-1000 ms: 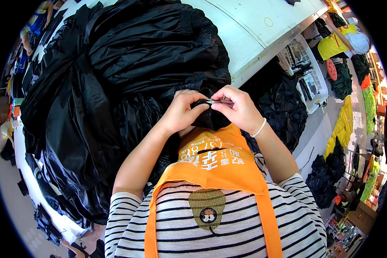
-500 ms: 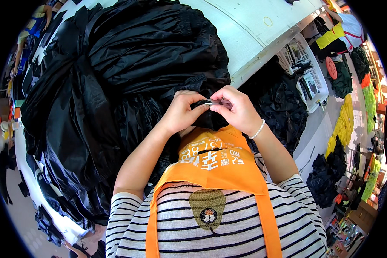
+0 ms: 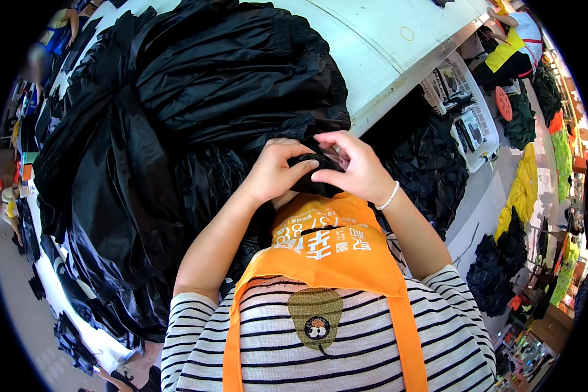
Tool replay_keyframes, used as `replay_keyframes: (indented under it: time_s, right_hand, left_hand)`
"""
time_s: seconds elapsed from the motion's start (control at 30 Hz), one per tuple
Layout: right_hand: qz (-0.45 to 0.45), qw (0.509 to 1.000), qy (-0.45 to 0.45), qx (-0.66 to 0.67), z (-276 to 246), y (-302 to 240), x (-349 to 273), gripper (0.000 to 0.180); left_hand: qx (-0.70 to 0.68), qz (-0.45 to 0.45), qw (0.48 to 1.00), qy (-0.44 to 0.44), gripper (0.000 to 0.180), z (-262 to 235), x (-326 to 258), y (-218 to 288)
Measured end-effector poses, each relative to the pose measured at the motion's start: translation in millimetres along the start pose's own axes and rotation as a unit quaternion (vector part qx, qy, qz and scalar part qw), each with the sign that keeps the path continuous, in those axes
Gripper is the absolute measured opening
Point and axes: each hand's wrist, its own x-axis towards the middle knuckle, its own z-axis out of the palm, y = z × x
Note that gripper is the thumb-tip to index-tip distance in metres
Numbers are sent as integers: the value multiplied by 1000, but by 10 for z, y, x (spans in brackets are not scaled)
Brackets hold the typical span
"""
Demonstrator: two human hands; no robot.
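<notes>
At bench edge: black fabric piece (image 3: 313,175)
Left hand (image 3: 276,171): pinched on the fabric piece
Right hand (image 3: 353,166): gripping it too, perhaps by fingertips
Behind: black garment heap (image 3: 176,111)

White table (image 3: 398,59); white basket (image 3: 467,108) beside it; yellow garments (image 3: 522,193) at right.

Black fabric (image 3: 176,130), orange apron (image 3: 336,255)

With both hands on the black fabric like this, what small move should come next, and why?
Probably pull the pinched fold taut. The left hand and right hand both pinch a small piece of black fabric above the orange apron, and it looks bunched between the fingers.
</notes>
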Motion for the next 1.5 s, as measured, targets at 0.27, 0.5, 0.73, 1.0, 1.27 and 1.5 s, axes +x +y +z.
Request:
replay_keyframes:
  time_s: [0.27, 0.5, 0.73, 1.0, 1.27, 1.5]
  right_hand:
    - [28, 994, -28, 97, 437, -246, -94, 20]
    - [-138, 949, -277, 63, 1012, -448, -341, 15]
    - [-64, 925, -375, 17, 769, -388, -257, 17]
    - [141, 922, 350, 91, -316, 1241, 467, 31]
    - [355, 897, 187, 187, -190, 1021, 328, 41]
    - [90, 936, 125, 315, 62, 688, -158, 55]
  left_hand:
    - [-92, 13, 992, 81, 26, -484, -128, 257]
    - [-94, -22, 995, -3, 25, -1033, 253, 487]
    - [413, -64, 785, -456, 33, 104, -31, -154]
    - [527, -49, 668, -522, 43, -129, -663, 265]
    - [397, -67, 780, -479, 68, -14, -453, -14]
    - [-415, -441, 795, 3, 39, 156, -143, -195]
